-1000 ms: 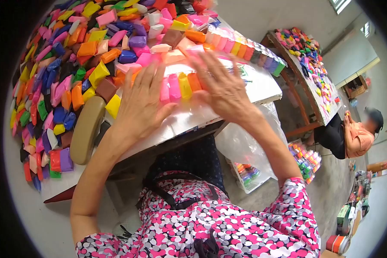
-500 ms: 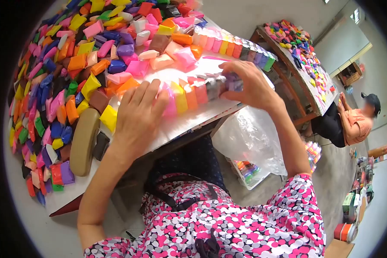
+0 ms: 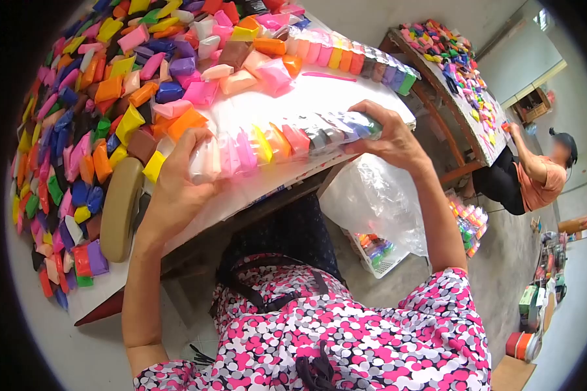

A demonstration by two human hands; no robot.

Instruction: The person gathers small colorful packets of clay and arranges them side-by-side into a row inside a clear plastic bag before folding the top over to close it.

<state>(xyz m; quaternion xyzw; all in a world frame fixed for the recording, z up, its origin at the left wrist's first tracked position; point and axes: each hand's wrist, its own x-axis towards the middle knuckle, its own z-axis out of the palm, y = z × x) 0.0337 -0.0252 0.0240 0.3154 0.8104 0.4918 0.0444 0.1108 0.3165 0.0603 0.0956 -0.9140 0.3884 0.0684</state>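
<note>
A long clear plastic pack holds a row of small coloured packets, running from white and pink through yellow, orange and red to black and green. My left hand is closed around its left, pale end. At the dark end, my right hand grips the pack with thumb and fingers. The pack lies along the front edge of the white table. Behind it rests a second, similar pack, and a thin pink strip lies between the two.
A large heap of loose coloured packets covers the table's left side, beside a tan oblong object. Below hangs a clear plastic bag over a white basket. At right, another person sits by a second table.
My left hand has moved slightly left and down and closed on the pack's left end. My right hand has shifted a little right and gripped the other end. The other person's arm has reached toward their table.
</note>
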